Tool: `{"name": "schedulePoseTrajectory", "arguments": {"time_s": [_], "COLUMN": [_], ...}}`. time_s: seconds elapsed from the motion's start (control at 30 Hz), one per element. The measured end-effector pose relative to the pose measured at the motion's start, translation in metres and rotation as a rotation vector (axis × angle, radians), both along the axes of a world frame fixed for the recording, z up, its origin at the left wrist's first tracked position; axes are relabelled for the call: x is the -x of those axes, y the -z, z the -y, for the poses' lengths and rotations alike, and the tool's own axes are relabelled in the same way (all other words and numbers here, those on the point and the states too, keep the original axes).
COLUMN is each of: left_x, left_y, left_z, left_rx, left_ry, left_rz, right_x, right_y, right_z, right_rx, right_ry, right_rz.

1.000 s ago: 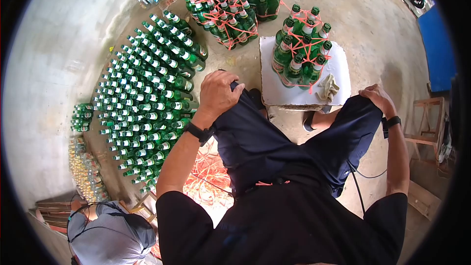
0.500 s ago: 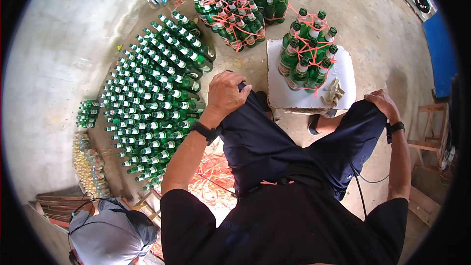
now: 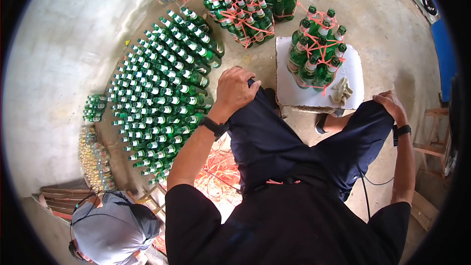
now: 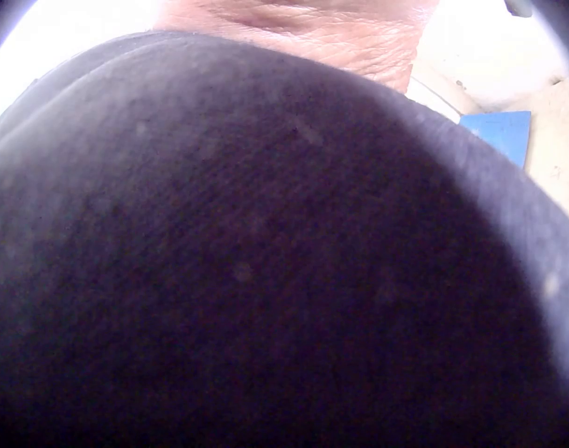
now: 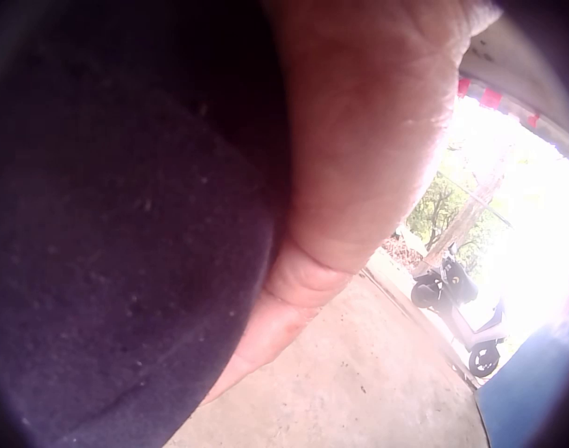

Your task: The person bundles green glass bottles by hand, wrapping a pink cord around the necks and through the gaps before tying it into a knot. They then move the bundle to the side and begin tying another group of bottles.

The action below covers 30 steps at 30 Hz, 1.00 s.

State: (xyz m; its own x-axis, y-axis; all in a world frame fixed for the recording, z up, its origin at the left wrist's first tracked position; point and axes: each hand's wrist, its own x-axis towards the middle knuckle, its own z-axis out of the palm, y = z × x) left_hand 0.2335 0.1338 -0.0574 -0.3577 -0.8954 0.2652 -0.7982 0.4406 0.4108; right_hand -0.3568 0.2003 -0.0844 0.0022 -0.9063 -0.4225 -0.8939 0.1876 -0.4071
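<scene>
My left hand [image 3: 236, 90] rests on the left knee of the dark trousers [image 3: 267, 122], its thumb lying along the inner side. On the other knee lies my right hand [image 3: 391, 105], fingers draped over the cloth. Neither holds anything. Between and beyond the knees stands a bundle of green bottles [image 3: 307, 66] tied with pink plastic string, upright on a white-topped block [image 3: 289, 95]. A crumpled pale glove or cloth [image 3: 342, 91] lies at the block's near right corner. Trouser fabric [image 4: 266, 252] fills most of the left wrist view, below part of the hand [image 4: 312, 28].
Many loose green bottles [image 3: 167, 83] stand in rows at left. Tied bottle bundles [image 3: 250, 12] are at the back. Pink string [image 3: 221, 174] heaps by the left leg. Another person [image 3: 115, 228] is at lower left; a wooden frame [image 3: 431, 149] stands right. A scooter [image 5: 462, 308] shows outside.
The head view has turned slightly left, so the scene shifts rightward. Both hands stay on the knees. The person at lower left has leaned lower.
</scene>
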Motion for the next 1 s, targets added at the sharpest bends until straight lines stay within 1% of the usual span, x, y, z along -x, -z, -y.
{"name": "schedulePoseTrajectory", "arguments": {"time_s": [0.03,0.1,0.13,0.17,0.2,0.23,0.27,0.3,0.33,0.43,0.47,0.53,0.63,0.73,0.8,0.87,0.93,1.0], "left_x": [-0.001,-0.002,0.0,0.001,0.001,0.0,0.0,-0.001,0.0,0.0,0.001,0.001,0.001,0.0,0.0,0.0,0.0,0.0], "left_y": [0.0,0.001,-0.001,-0.005,-0.005,-0.001,0.002,0.003,-0.001,-0.001,-0.001,-0.001,0.0,0.001,0.001,0.001,0.0,-0.001], "left_z": [-0.003,-0.01,-0.004,-0.004,-0.004,-0.004,-0.002,-0.002,0.0,-0.004,-0.004,-0.005,-0.005,-0.005,-0.005,-0.005,-0.005,-0.005], "left_rx": [-0.012,-0.009,0.016,-0.031,-0.024,-0.01,0.003,0.016,0.009,-0.024,-0.02,-0.009,-0.01,-0.012,-0.006,-0.004,-0.008,-0.004], "left_ry": [0.001,-0.009,-0.008,-0.003,-0.004,-0.006,-0.008,0.0,-0.007,-0.016,-0.014,-0.011,-0.024,-0.026,-0.019,-0.016,-0.014,-0.012], "left_rz": [0.013,0.024,0.023,0.048,0.049,0.049,0.048,0.039,0.036,0.038,0.031,0.018,0.02,0.022,0.014,0.012,0.013,0.018], "right_x": [-0.008,-0.017,-0.011,0.0,0.014,0.03,0.019,0.007,-0.025,-0.019,-0.015,-0.048,-0.052,-0.03,-0.017,-0.008,-0.015,-0.026], "right_y": [-0.008,-0.027,-0.019,-0.004,0.013,0.031,0.019,0.007,-0.028,-0.015,-0.013,-0.048,-0.051,-0.027,-0.015,-0.007,-0.019,-0.029], "right_z": [0.001,0.008,0.005,-0.001,-0.006,-0.01,-0.005,0.0,0.003,-0.004,-0.007,-0.004,-0.006,-0.006,-0.007,-0.005,-0.001,-0.001], "right_rx": [-0.022,-0.067,0.055,0.191,0.334,0.308,0.109,-0.038,-0.149,-0.001,-0.026,-0.072,-0.01,-0.028,-0.01,-0.056,-0.136,-0.147], "right_ry": [-0.027,-0.199,-0.327,-0.453,-0.577,-0.508,-0.231,0.071,0.165,-0.019,0.062,0.226,0.306,0.322,0.207,0.155,0.188,0.265], "right_rz": [0.005,-0.01,-0.082,-0.161,-0.245,-0.215,-0.109,-0.026,-0.058,0.0,-0.007,-0.022,0.004,0.036,-0.007,-0.006,0.024,0.031]}}
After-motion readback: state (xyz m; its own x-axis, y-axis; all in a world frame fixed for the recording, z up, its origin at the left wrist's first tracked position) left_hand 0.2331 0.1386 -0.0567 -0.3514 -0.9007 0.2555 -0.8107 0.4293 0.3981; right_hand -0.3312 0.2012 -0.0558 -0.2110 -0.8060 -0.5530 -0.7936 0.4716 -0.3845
